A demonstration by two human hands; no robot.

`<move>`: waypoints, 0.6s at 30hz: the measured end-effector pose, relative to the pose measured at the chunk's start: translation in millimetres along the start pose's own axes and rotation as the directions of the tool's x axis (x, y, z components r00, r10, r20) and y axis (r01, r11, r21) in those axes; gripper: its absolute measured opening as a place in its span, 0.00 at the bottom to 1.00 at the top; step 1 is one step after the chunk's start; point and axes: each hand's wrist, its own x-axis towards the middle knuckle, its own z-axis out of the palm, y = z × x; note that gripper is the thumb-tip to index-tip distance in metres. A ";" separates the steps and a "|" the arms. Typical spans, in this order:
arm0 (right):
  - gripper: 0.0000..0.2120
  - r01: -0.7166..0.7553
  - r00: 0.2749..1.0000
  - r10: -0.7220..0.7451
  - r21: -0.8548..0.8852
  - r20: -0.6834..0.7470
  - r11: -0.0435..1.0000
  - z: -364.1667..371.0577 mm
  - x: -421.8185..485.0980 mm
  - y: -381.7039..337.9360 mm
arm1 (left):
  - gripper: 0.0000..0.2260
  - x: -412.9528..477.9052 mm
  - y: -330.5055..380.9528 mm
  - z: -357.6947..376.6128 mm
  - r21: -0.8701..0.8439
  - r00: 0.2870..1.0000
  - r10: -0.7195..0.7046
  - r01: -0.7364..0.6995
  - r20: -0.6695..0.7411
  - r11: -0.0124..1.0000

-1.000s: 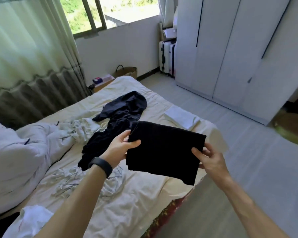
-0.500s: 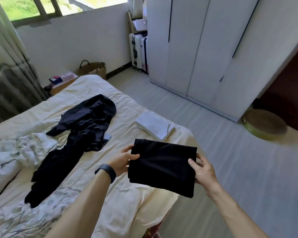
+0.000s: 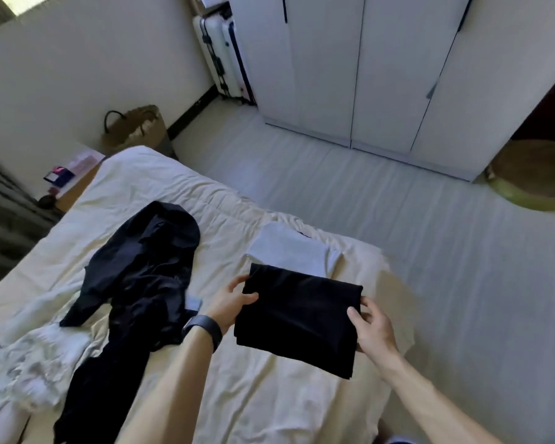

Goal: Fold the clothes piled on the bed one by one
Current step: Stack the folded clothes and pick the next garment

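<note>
Hands hold the black garment (image 3: 298,318) by its two short sides, just above the bed (image 3: 148,187). The left hand (image 3: 233,304) pinches the left edge with the thumb on top and the other fingers (image 3: 237,281) curled around it, and the right hand (image 3: 374,328) pinches the right edge in the same way, probably so that the folded layers do not slide open. The garment hangs near the folded light piece (image 3: 289,254), so it seems meant to go on or beside it, while the dark heap (image 3: 141,277) and the white cloth (image 3: 29,363) lie unfolded further left.
</note>
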 end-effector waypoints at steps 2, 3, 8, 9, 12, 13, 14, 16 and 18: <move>0.08 -0.035 0.999 0.035 0.007 0.004 0.999 16.8 36.0 -3.5 | 0.18 42.1 20.3 -1.4 0.048 1.000 -0.004 0.005 -0.022 0.999; 0.08 -0.058 0.998 0.058 0.009 0.007 0.998 25.2 54.7 -4.5 | 0.18 64.2 30.1 -1.4 0.071 0.999 -0.008 0.010 -0.033 0.997; 0.09 -0.157 0.987 0.158 0.044 -0.012 0.987 62.5 137.6 -2.1 | 0.19 172.4 62.8 4.2 0.214 0.999 -0.027 0.036 -0.042 0.976; 0.10 -0.173 0.985 0.174 0.054 -0.021 0.983 68.8 153.4 0.7 | 0.19 193.9 66.0 5.2 0.242 0.999 -0.026 0.035 -0.040 0.970; 0.11 -0.199 0.978 0.204 0.078 -0.052 0.977 87.6 195.6 11.0 | 0.19 253.4 72.8 8.0 0.308 0.999 -0.021 0.030 -0.031 0.951; 0.10 -0.201 0.976 0.206 0.085 -0.065 0.976 93.8 208.5 15.2 | 0.19 272.7 73.3 8.3 0.323 0.999 -0.020 0.028 -0.028 0.946; 0.10 -0.201 0.974 0.209 0.090 -0.083 0.975 99.0 221.2 20.0 | 0.19 291.3 72.2 9.0 0.335 0.999 -0.016 0.026 -0.031 0.942; 0.09 -0.200 0.969 0.210 0.084 -0.132 0.976 108.3 244.6 32.2 | 0.18 324.5 65.3 11.0 0.370 0.999 0.004 0.012 -0.041 0.929; 0.06 -0.200 0.964 0.204 0.042 -0.169 0.979 112.7 261.0 46.4 | 0.18 350.5 49.9 14.6 0.454 0.999 0.030 -0.010 -0.037 0.891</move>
